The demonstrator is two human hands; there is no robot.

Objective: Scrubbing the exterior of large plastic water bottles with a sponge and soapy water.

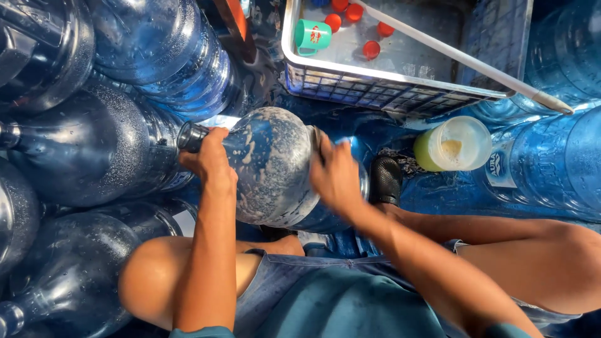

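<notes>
A large blue water jug (272, 166), covered in soapy foam, lies on its side between my knees. My left hand (210, 161) grips it at the neck, near the dark opening on the left. My right hand (335, 178) presses on the jug's body on the right side; it is blurred and I cannot tell whether it holds a cloth or sponge.
Several blue water jugs (94, 150) lie stacked at the left, more (551, 163) at the right. A white crate (400, 84) of water holds a green cup (311, 35) and red caps (372, 49). A lidded tub of yellow-green liquid (452, 144) stands nearby. A white pipe (476, 62) crosses the crate.
</notes>
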